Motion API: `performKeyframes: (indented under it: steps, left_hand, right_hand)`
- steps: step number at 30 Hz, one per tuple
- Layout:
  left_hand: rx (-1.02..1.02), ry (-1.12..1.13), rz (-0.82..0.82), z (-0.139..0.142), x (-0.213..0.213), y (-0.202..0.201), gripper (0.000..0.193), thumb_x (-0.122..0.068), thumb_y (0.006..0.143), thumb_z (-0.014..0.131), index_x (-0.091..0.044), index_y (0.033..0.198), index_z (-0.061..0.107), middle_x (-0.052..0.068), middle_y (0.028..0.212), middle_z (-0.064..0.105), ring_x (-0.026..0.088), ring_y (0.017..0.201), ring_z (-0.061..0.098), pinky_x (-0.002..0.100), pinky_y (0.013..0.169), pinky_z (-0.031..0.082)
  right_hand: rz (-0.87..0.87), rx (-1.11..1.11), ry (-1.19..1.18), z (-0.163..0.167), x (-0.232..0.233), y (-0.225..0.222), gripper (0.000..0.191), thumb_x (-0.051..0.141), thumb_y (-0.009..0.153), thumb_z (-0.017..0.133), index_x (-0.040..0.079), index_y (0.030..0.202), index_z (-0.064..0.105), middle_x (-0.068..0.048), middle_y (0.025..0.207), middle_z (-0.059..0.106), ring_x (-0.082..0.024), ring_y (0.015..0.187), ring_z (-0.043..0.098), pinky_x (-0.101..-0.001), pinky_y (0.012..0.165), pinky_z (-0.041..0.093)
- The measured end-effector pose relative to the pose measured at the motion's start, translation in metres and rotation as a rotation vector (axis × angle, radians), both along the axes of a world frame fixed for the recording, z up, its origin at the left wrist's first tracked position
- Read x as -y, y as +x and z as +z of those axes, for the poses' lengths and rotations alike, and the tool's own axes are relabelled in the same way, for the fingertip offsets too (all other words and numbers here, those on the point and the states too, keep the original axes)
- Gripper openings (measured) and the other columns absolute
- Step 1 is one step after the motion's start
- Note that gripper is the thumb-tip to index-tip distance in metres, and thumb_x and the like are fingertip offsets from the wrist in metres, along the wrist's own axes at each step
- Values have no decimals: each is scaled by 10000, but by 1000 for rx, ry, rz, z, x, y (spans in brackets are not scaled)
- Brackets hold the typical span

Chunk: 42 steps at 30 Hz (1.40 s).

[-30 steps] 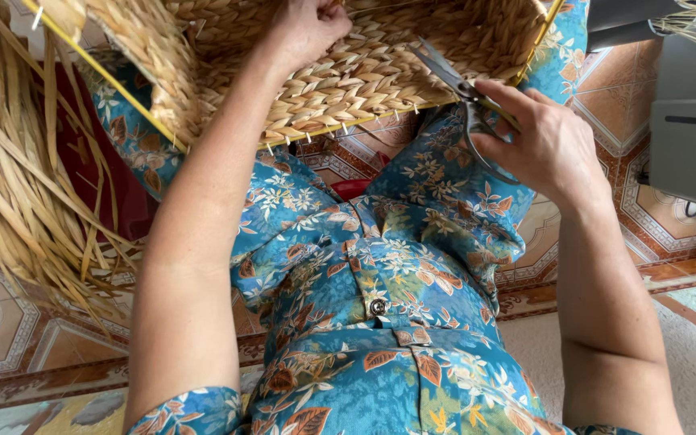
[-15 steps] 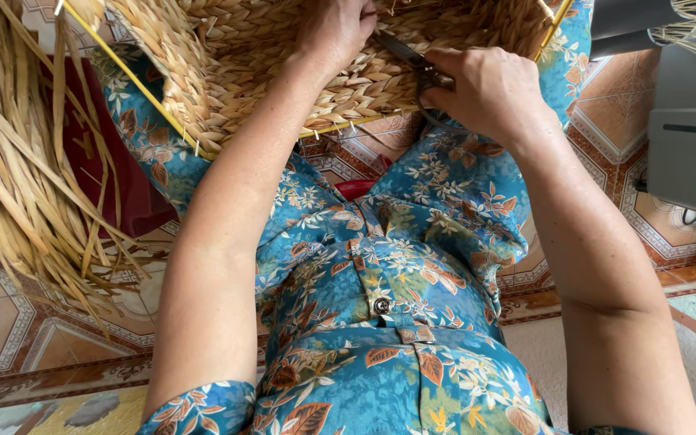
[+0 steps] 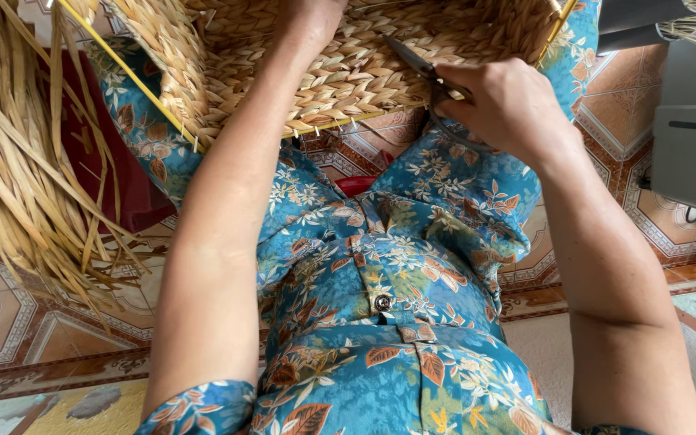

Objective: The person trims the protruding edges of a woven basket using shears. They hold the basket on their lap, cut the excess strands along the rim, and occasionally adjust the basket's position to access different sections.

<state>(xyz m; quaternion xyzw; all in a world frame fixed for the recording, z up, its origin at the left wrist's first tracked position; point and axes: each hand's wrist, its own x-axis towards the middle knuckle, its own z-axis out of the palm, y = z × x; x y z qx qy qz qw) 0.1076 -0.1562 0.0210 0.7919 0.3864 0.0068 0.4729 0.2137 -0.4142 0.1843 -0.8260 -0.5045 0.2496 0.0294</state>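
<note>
**Straw and steel: trimming a woven basket on the lap**

Plaited straw fills the top of the view: a woven basket (image 3: 348, 72) rests on the person's lap, its braided wall turned toward the camera and a thin yellow frame wire (image 3: 134, 84) running along its lower edge. Everything else sits around that basket. The right hand (image 3: 513, 109) is just to the right of the wall, its fingers (image 3: 485, 89) wrapped firmly through the handles of a pair of scissors (image 3: 416, 64), whose dark blades lie flat against the weave, pointing up and left. How far the blades are parted cannot be told from here. The left hand (image 3: 312, 16) reaches over the middle of the basket and is mostly cut off by the top edge, so its fingers are hidden (it looks pressed to the weave, but whether it pinches anything is not clear).

To the left of the basket hangs a loose bundle of dried straw strands (image 3: 18, 161); below it are the blue floral dress (image 3: 388, 306) and a patterned tile floor (image 3: 10, 322); to the right stands a grey box (image 3: 694, 129).

Judging from this pose, clean snipping would call for keeping the blade tips shallow and parallel to the braid, so only a stray end is caught and no working plait or the wire. The steadying hand is best kept clear of the blade line while holding the wall taut.
</note>
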Motion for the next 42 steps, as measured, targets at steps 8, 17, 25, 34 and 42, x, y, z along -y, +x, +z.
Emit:
performKeyframes:
  steps: [8,17,25,34,42]
  left_hand:
    - [-95,-196,-415,67,4,-51,124,-190,868,799,-93,901,728,-1,814,733,86,606,619,272,552,532]
    - [299,277,-416,35,20,-47,108,-108,912,797,-46,839,746,89,824,721,167,700,695,354,686,598]
    - [448,239,-404,37,23,-51,103,-107,906,806,-27,880,746,107,849,716,179,730,730,355,667,607]
    - [362,-24,-227,39,2,-40,77,-74,1008,672,-58,933,681,50,861,723,95,772,738,225,677,627]
    - [170,34,-376,11,26,-27,75,-142,864,821,-99,899,770,50,844,766,136,679,694,323,600,596]
  right_hand:
    - [-5,-25,-59,39,33,-9,601,441,864,761,300,1437,649,-87,855,741,-295,764,723,-457,691,577]
    - [99,99,-26,38,16,-16,639,470,856,778,299,1455,635,-66,893,711,-300,792,719,-453,686,589]
    - [100,104,-111,33,11,-24,631,489,879,757,304,1465,612,-82,891,710,-277,751,720,-434,627,587]
    - [111,94,-206,36,14,-30,596,535,952,712,415,1522,584,-91,820,752,-268,748,733,-420,708,599]
    - [89,128,11,37,21,-12,609,513,863,781,301,1419,652,-66,965,701,-318,826,715,-463,673,586]
